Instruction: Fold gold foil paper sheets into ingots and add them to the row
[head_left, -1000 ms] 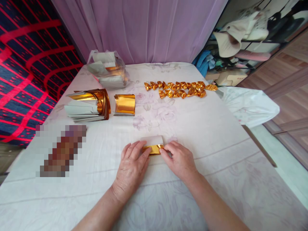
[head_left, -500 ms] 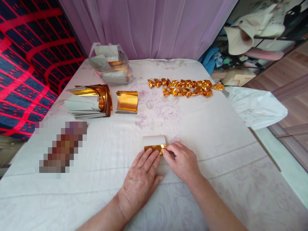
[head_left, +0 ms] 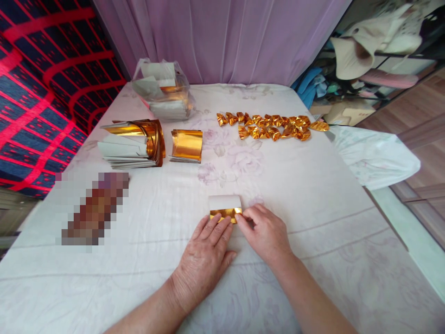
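Note:
A small sheet of gold foil paper (head_left: 225, 202) lies in front of me, its white back up at the far side and a gold strip folded over along the near side. Flat across the near edge rests my left hand (head_left: 205, 262), fingers stretched out and fingertips on the gold strip. My right hand (head_left: 266, 234) is closed, its thumb and forefinger pinching the strip's right end. Beyond, to the left, stand a small stack of gold foil sheets (head_left: 187, 144) and a larger curled stack of foil sheets (head_left: 127, 150).
Twisted gold foil pieces (head_left: 274, 133) lie in two rows at the back right. A clear plastic bag of foil sheets (head_left: 167, 109) sits at the back left. A blurred-out object (head_left: 95, 208) lies left. White cloth (head_left: 378, 155) hangs beyond the table's right edge, near cluttered shelves (head_left: 351, 95).
The view has shifted slightly, so the things on the table appear a little further right. Both hands keep nearly the same place on the foil paper.

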Motion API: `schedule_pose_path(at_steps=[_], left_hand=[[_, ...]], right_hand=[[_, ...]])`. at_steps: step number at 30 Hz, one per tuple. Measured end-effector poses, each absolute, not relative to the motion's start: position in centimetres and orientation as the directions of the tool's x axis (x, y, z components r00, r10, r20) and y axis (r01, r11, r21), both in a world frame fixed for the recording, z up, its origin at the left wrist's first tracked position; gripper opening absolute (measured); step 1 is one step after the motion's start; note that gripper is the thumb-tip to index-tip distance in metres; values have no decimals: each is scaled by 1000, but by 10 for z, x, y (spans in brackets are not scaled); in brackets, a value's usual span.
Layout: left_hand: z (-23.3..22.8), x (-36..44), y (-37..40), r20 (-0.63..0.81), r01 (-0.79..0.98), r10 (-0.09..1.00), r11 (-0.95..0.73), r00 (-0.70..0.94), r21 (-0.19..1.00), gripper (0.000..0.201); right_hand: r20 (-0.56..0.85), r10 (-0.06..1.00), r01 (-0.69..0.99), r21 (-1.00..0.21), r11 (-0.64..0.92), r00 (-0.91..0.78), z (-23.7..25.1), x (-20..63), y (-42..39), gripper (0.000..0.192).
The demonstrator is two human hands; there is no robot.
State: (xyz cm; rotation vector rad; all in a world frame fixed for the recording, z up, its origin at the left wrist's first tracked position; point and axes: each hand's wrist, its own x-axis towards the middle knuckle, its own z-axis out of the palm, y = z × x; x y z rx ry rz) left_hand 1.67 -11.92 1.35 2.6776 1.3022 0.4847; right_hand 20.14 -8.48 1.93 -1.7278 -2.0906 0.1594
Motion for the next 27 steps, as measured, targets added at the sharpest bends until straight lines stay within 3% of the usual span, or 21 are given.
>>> schedule_pose_path(at_steps=[27], left_hand=[[18, 17, -118, 193, 763, 806, -592, 560, 260, 48]], right_hand=[[217, 970, 934, -312, 172, -106, 18, 201, -85, 27]])
